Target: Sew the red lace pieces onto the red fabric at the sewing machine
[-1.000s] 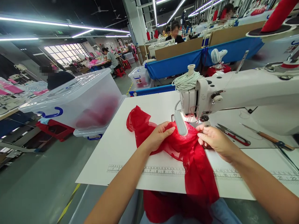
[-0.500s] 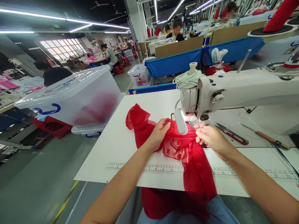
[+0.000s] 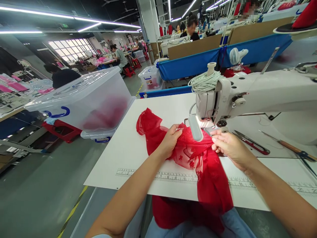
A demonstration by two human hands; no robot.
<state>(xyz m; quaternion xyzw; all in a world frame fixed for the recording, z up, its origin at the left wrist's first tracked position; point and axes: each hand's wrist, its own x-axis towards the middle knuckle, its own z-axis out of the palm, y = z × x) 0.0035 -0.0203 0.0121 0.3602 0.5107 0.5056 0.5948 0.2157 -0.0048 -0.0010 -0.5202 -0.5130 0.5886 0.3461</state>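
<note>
Sheer red lace fabric [image 3: 188, 152] lies bunched on the white sewing table and hangs over its front edge onto my lap. My left hand [image 3: 172, 140] pinches its upper edge, left of the needle area. On the other side, my right hand [image 3: 226, 143] grips the edge between thumb and fingers. Between the hands, the fabric's edge runs in front of the lit needle area of the white sewing machine [image 3: 262, 92]. A pale grey oblong piece [image 3: 195, 128] on the machine partly covers the fabric and hides the needle.
Thread snips [image 3: 251, 142] and a wooden-handled pointed tool [image 3: 284, 143] lie right of my right hand. A ruler strip [image 3: 173, 177] runs along the table front. Pale cord [image 3: 205, 82] sits on the machine head. A clear plastic bin [image 3: 81, 99] stands left; people work beyond.
The whole view has shifted slightly, moving the scene a little to the right in the picture. Both hands keep their hold on the red fabric, which lies almost the same.
</note>
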